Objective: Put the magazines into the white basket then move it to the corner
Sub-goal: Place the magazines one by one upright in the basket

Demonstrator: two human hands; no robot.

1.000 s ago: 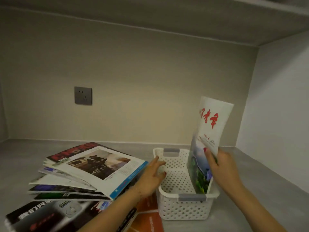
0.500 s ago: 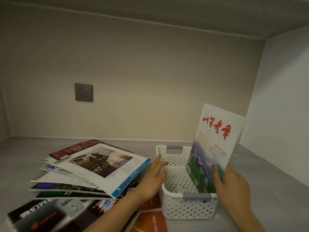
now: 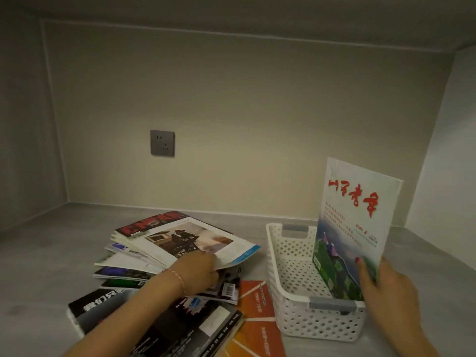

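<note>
A white perforated basket [image 3: 286,274] with grey handles stands on the grey surface, right of centre. A white magazine with red characters [image 3: 358,222] stands upright along the basket's right side, and my right hand [image 3: 386,292] grips its lower right edge. To the left lies a fanned pile of several magazines [image 3: 144,256]. The top magazine with a blue edge [image 3: 195,240] rests on the pile, and my left hand [image 3: 198,271] has its fingers under that magazine's near edge. Whether the fingers pinch it is hidden.
An orange magazine [image 3: 257,320] lies flat between the pile and the basket. A thick black magazine [image 3: 123,313] sits at the front of the pile. A grey wall socket [image 3: 162,143] is on the back wall. The right corner [image 3: 412,225] lies behind the basket.
My left hand left the basket's left rim and moved left to the top magazine of the pile. My right hand has kept hold of the white magazine, which now stands more upright in the basket.
</note>
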